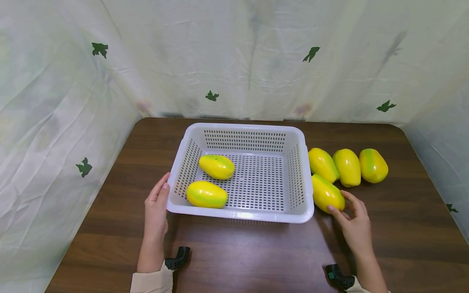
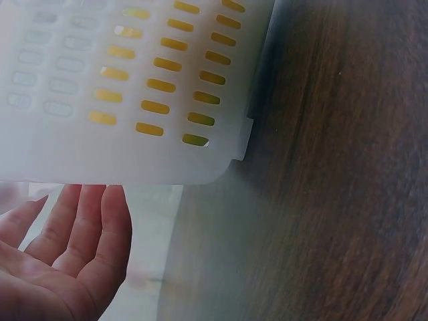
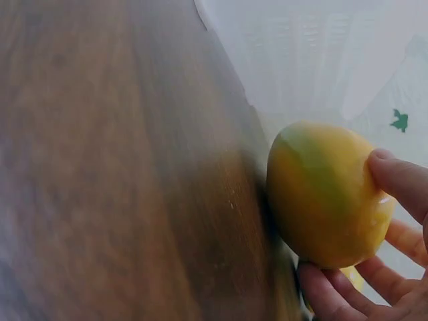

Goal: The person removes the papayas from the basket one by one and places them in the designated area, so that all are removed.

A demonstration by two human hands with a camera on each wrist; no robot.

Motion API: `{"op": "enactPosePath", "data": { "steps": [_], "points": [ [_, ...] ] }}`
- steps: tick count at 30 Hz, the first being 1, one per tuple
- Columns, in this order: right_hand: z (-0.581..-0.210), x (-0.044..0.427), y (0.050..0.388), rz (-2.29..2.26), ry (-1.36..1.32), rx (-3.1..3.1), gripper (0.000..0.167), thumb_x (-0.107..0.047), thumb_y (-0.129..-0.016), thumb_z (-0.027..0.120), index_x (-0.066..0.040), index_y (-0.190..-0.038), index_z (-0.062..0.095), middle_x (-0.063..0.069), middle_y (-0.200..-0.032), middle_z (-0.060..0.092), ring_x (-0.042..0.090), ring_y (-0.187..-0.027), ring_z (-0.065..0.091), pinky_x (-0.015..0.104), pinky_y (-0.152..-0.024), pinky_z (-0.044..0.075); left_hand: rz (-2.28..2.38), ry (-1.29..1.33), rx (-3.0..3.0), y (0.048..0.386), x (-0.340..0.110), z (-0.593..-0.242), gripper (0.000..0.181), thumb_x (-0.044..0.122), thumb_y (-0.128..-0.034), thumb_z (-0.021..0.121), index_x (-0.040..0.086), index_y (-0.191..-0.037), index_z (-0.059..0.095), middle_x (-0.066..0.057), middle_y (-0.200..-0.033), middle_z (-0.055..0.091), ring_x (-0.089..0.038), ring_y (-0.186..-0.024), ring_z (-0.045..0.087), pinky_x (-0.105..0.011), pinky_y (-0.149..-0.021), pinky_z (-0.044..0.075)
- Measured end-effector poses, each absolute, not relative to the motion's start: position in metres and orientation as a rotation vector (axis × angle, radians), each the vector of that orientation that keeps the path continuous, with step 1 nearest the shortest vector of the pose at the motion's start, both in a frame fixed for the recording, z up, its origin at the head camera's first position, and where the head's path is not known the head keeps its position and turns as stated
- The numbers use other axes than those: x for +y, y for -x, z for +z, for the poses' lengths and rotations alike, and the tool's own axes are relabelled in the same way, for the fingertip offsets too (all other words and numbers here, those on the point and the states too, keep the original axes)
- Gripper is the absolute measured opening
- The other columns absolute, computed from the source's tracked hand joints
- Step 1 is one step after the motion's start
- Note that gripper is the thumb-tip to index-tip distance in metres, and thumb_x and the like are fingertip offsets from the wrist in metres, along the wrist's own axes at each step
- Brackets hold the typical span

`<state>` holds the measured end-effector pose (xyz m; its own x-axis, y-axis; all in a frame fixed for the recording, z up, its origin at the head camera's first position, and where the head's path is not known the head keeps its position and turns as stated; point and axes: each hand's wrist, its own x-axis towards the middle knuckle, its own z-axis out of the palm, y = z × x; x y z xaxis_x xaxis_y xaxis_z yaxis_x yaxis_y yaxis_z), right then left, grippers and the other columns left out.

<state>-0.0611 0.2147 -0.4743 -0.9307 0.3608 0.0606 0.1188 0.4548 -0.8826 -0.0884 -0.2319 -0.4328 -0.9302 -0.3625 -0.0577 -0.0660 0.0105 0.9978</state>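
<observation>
A white perforated plastic basket (image 1: 253,214) stands on the wooden table with two yellow-green mangoes, a rear one (image 1: 217,167) and a front one (image 1: 207,194), in its left half. My left hand (image 1: 156,207) holds the basket's left rim; in the left wrist view the fingers (image 2: 87,227) reach up to that rim. On the right, my right hand (image 1: 355,224) grips a mango (image 1: 326,193) beside the basket's right wall, thumb on one side and fingers on the other. The right wrist view shows this mango (image 3: 328,194) between thumb and fingers, close to the tabletop.
Behind the gripped mango, three more lie in a row: a left one (image 1: 323,165), a middle one (image 1: 347,167) and a right one (image 1: 373,165). Pale cloth (image 1: 234,61) with green bird shapes hangs behind the table's (image 1: 253,248) back edge.
</observation>
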Motion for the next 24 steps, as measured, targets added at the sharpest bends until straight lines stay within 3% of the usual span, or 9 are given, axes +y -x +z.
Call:
{"op": "enactPosePath", "data": {
  "steps": [5,11,14,18,24],
  "points": [
    [-0.473,0.214,0.061,1.47,0.402,-2.487,0.054,-0.016,-0.081,0.068,-0.007,-0.129,0.045,0.008,-0.121,0.042,0.022,-0.103,0.045,0.005,-0.075,0.039,-2.013,-0.441,-2.08,0.088,-0.232,-0.433,0.042,0.033,-0.0925,0.048,0.017,-0.131,0.048,-0.001,-0.133,0.045,-0.021,-0.114,0.047,-0.023,-0.076,0.047],
    [-0.472,0.213,0.061,1.473,0.408,-2.481,0.054,-0.017,-0.082,0.067,-0.006,-0.13,0.044,0.007,-0.122,0.039,0.02,-0.104,0.043,0.008,-0.079,0.04,-2.006,-0.44,-2.08,0.087,-0.231,-0.434,0.042,0.035,-0.0915,0.049,0.02,-0.13,0.049,0.0,-0.133,0.045,-0.02,-0.114,0.047,-0.025,-0.077,0.047],
    [-0.472,0.213,0.061,1.475,0.406,-2.461,0.054,-0.017,-0.081,0.067,-0.007,-0.129,0.044,0.008,-0.123,0.039,0.023,-0.107,0.042,0.02,-0.09,0.04,-2.007,-0.444,-2.071,0.087,-0.231,-0.435,0.04,0.036,-0.0908,0.05,0.022,-0.128,0.051,0.001,-0.132,0.045,-0.02,-0.113,0.048,-0.025,-0.078,0.048],
    [-0.468,0.213,0.059,1.467,0.387,-2.426,0.053,-0.018,-0.082,0.066,-0.008,-0.129,0.044,0.012,-0.125,0.038,0.029,-0.114,0.039,0.038,-0.1,0.031,-2.012,-0.437,-2.074,0.087,-0.231,-0.435,0.043,0.035,-0.0913,0.049,0.018,-0.131,0.049,0.0,-0.133,0.045,-0.02,-0.113,0.048,-0.025,-0.078,0.047],
    [-0.448,0.211,0.06,1.466,0.278,-2.347,0.049,-0.006,-0.082,0.065,-0.001,-0.127,0.046,0.009,-0.125,0.038,0.022,-0.118,0.037,0.025,-0.103,0.026,-2.009,-0.424,-2.075,0.088,-0.232,-0.435,0.044,0.034,-0.0917,0.049,0.015,-0.132,0.047,0.0,-0.132,0.045,-0.021,-0.113,0.048,-0.025,-0.077,0.048]
  ]
}}
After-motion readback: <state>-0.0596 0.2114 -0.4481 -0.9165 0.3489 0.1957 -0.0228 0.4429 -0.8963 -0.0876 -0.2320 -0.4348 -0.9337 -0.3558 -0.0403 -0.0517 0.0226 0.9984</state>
